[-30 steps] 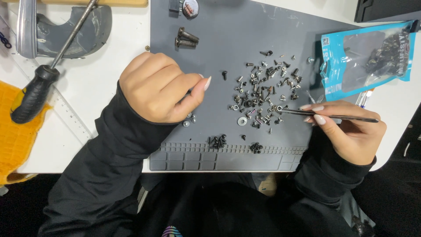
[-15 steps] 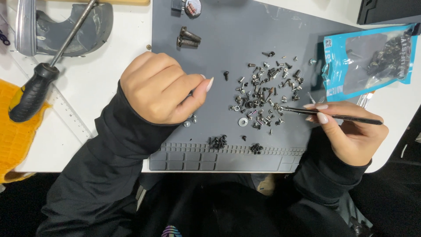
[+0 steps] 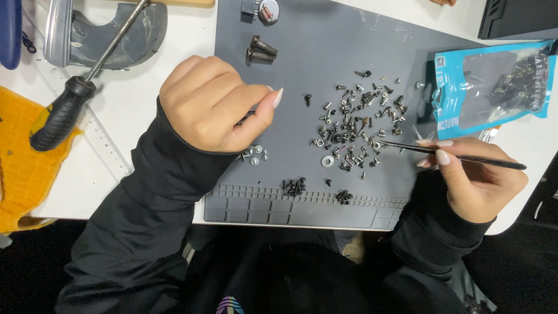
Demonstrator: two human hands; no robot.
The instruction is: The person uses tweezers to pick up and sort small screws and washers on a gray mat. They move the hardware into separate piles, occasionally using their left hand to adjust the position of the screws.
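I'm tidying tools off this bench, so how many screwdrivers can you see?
1. The black-handled screwdriver lies slanted on the white table, left of the grey mat, its shaft over a grey curved part. Others may lie out of view.

Tweezers tip deeper into screws.

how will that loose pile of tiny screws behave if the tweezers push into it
The loose screws look tiny and light, so they would likely scatter rather than move together. Their round shafts probably let them roll on the grey mat. The thin tweezers in the right hand could easily flick one away.
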